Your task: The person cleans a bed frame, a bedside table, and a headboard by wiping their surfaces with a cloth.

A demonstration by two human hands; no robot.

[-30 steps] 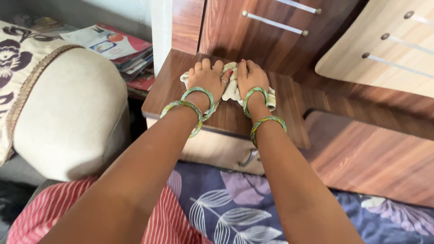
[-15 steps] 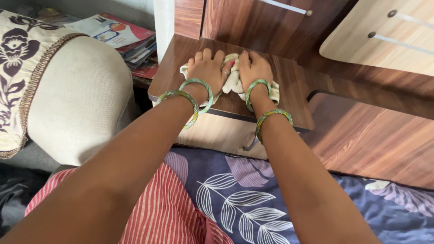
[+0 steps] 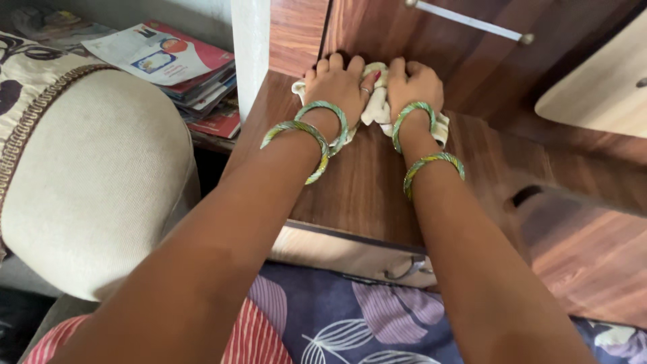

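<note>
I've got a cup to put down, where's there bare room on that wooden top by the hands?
The wooden top is bare along its near edge, between the two forearms and out to the left edge. The back is crowded: left hand and right hand press a pale cloth against the cabinet door.

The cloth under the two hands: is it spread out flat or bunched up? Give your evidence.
Bunched up. The pale cloth rises in crumpled folds between the left hand and right hand, with only small edges showing on the wooden top.
</note>
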